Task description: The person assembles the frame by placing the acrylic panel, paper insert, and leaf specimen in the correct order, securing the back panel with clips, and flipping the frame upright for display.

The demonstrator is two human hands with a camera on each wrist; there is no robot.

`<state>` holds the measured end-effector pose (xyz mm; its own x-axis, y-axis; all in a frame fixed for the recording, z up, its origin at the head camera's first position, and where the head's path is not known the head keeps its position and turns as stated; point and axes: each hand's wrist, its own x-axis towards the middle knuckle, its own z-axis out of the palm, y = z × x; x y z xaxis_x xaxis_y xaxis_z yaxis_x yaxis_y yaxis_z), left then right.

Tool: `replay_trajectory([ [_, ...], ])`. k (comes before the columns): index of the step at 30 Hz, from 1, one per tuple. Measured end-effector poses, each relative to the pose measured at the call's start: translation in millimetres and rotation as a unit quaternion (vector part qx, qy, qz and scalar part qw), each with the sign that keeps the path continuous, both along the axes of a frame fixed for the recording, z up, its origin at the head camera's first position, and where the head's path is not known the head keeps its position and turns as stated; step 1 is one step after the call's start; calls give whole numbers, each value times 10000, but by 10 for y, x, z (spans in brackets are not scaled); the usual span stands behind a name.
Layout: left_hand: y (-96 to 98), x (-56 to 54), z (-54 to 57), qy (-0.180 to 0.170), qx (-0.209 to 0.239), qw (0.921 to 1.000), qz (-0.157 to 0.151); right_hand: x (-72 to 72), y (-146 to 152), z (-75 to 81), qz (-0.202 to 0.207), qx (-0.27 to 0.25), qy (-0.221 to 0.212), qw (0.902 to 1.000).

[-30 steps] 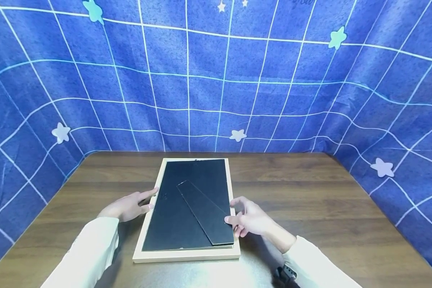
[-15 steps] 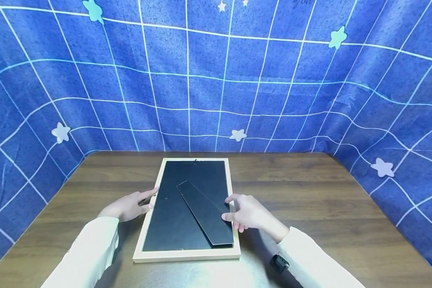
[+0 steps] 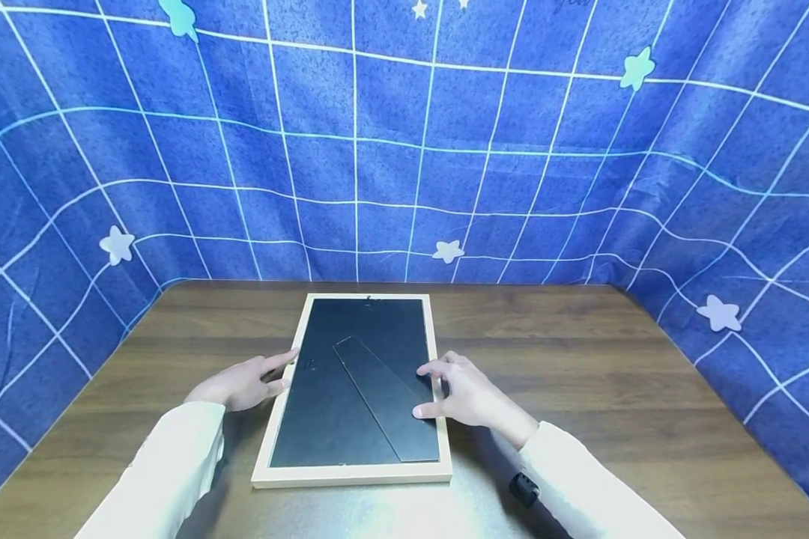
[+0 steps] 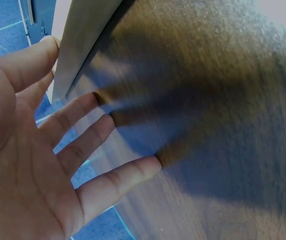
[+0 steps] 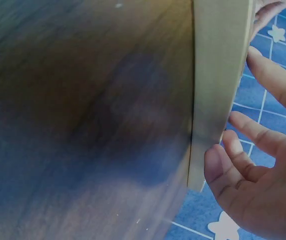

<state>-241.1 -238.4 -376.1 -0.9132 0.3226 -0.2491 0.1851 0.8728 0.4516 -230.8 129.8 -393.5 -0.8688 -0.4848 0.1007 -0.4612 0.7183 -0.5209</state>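
Picture frame point(image 3: 350, 474) lies back up on table point(image 3: 546, 359), long axis running near to far. Left hand point(image 3: 243, 383): spread, touching left rail point(image 3: 275, 427), gripping nothing. Right hand point(image 3: 468, 391): loosely bent, empty, over right rail point(image 3: 443, 449), nearer easel leg point(image 3: 380, 400).

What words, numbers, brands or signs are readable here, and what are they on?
"you", apparently: dark script on the blue cloth, cut off by the head view's top edge.
Small marks on the black backing board: too small to read.
Black wrist device: no readable lettering.
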Motion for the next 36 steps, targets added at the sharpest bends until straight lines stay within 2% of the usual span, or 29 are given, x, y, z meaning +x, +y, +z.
replay_trajectory([
  [8,42,3,22,19,-102,9999,75,5,-34,20,-532,143,-294,9981],
  [12,48,24,12,95,-160,9998,100,8,-34,11,-700,88,-259,9972],
  [15,49,37,-14,168,-141,9997,84,-7,-19,-17,-647,37,-328,9974],
  [20,50,54,-39,149,-174,9996,149,-44,22,-43,-443,152,-684,9966],
  [31,82,70,-43,283,-198,9993,134,-56,82,-31,-364,409,-640,9964],
  [36,128,52,-52,279,-369,9988,160,-52,136,-25,-324,396,-705,9962],
])
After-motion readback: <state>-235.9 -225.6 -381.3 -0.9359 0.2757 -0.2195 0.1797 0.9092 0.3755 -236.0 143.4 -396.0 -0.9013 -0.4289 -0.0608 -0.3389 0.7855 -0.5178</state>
